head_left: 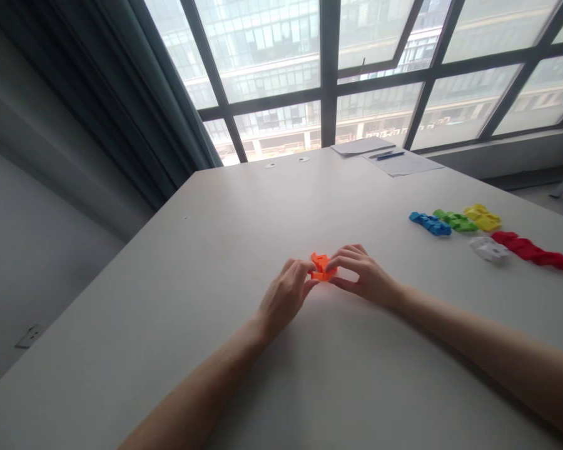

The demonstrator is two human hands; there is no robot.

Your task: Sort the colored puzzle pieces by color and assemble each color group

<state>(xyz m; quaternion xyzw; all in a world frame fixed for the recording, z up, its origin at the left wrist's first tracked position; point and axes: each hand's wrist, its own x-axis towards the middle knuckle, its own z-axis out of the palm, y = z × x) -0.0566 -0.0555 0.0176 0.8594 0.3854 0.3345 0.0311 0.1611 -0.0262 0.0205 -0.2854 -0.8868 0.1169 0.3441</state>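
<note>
Two bare forearms (194,390) stretch over the pale tabletop (145,312), and between the two hands is a small orange piece (321,262), the left hand (286,290) pinching its left side, the right hand (363,275) its right. Off to the right hand's right I see a blue piece (430,224), green piece (456,220), yellow piece (483,217), white piece (489,249) and red piece (532,249); far beyond both hands lie papers (410,165)
</note>
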